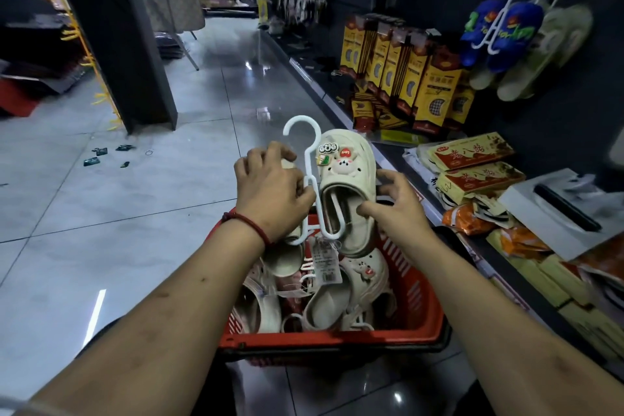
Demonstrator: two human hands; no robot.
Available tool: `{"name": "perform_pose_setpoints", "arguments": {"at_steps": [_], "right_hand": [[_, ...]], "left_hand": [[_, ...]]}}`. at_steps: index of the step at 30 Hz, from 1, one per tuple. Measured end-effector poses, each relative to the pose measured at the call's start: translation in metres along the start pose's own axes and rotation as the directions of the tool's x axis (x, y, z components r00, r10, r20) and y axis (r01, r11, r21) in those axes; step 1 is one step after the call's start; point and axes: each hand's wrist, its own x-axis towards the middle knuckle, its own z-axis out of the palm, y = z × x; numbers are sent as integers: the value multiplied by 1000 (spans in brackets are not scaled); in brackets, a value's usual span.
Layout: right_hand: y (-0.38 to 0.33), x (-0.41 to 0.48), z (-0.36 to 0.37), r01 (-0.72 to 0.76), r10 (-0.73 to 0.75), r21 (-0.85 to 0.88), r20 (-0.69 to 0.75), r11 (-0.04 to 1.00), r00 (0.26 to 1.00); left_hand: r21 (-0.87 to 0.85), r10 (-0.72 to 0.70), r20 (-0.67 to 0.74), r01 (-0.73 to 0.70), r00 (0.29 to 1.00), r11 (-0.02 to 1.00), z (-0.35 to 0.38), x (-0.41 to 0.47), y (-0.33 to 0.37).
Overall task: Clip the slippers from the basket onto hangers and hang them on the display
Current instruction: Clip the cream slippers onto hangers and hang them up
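Setting: shop aisle, with a red basket (pixel 337 343) on a pale tiled floor beside a dark shelf (pixel 449 223) of boxed goods.
Left hand (pixel 270 186): fingers curled round the stem of a white hanger (pixel 309 162), pinching it just below the hook; something pale and rounded under the palm, possibly a second slipper, too hidden to tell.
Right hand (pixel 395 203): gripping a cream slipper (pixel 351 179), thumb at the rim of its opening and fingers wrapped behind its side.
Slipper in hand: held toe-up above the basket, charms facing the camera, one loop of the hanger threaded into its opening.
Price tag (pixel 326 260): dangling beneath the hanger, over the basket.
Basket contents: several more cream slippers (pixel 337 300) and loose white hangers, piled together.
Display: a blue pair (pixel 499 34) and a beige pair (pixel 553 44) hanging on white hangers at upper right, well apart from the hands.
Progress: by the look of it, mid-fitting on the current pair, with one slipper seated on its loop and the mate's side unclear.
Remaining: finishing this hanger, lifting it to the display, then most of the basket.
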Motion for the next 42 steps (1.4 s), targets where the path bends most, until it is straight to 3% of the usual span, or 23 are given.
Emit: {"name": "perform_pose_setpoints", "arguments": {"at_steps": [8, 14, 18, 25, 29, 34, 42], "right_hand": [[5, 1, -3, 37, -35, -48, 44, 998, 998], [7, 0, -6, 102, -95, -72, 104, 992, 990], [11, -2, -2, 129, -118, -110, 105, 986, 988], [17, -2, -1, 69, -35, -185, 185, 980, 982], [14, -5, 0, 69, -19, -236, 208, 969, 978], [12, -7, 1, 63, -7, -289, 192, 955, 981], [2, -9, -2, 14, 0, -193, 72, 981, 997]], "left_hand": [[-8, -21, -7, 21, 1000, 1000, 3, 1, 2], [-25, -42, 199, 47, 979, 999, 6, 2, -6], [-37, -70, 240, 81, 968, 996, 4, 3, -9], [-73, -131, -25, 129, 991, 989, -3, 7, -7], [-121, -131, -109, 118, 985, 986, -6, 8, -7], [-154, -63, -67, 52, 996, 987, -4, 9, -11], [-132, 21, 8, -20, 1000, 991, -17, 3, -7]]}}
